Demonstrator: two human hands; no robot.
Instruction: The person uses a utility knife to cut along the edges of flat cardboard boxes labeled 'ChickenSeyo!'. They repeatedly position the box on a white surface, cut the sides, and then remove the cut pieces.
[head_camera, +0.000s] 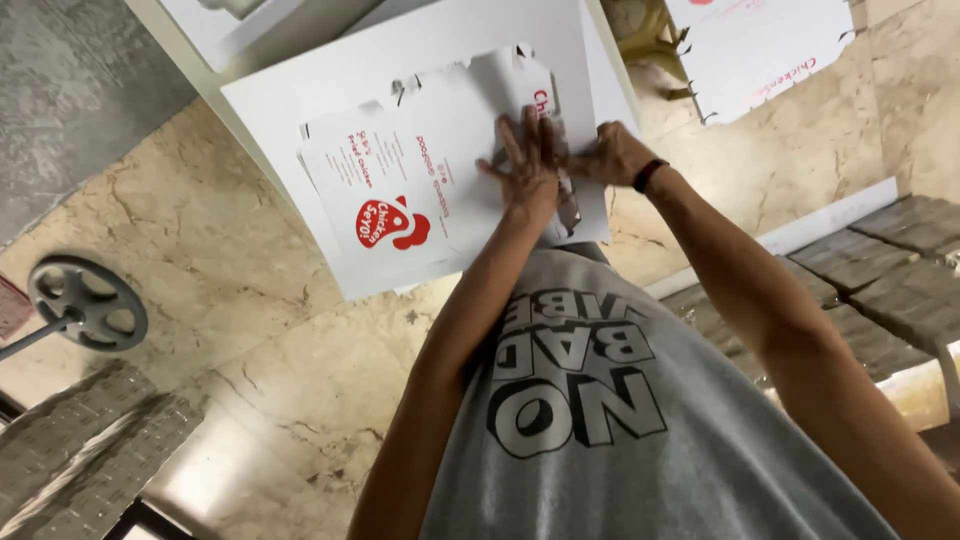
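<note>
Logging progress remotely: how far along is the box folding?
Barely begun. The white die-cut cardboard box blank with red print lies mostly flat on the white table. Left hand presses it down while right hand works one edge flap. Another flat white blank waits beyond.

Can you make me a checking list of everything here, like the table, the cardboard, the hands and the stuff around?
Surface: white table, under a bigger white sheet.
Job's things: flat white carton blank with red print and a red logo, lying on the sheet; its right end looks partly folded up.
Clutter: another printed white blank at top right.
Grippers: left hand pressed flat on the blank, fingers spread; right hand beside it on the blank's right edge, dark band on its wrist.
Cables: nothing seen.
Surroundings: beige marble floor, grey round wheel-shaped thing at left, grey woven seats.
</note>
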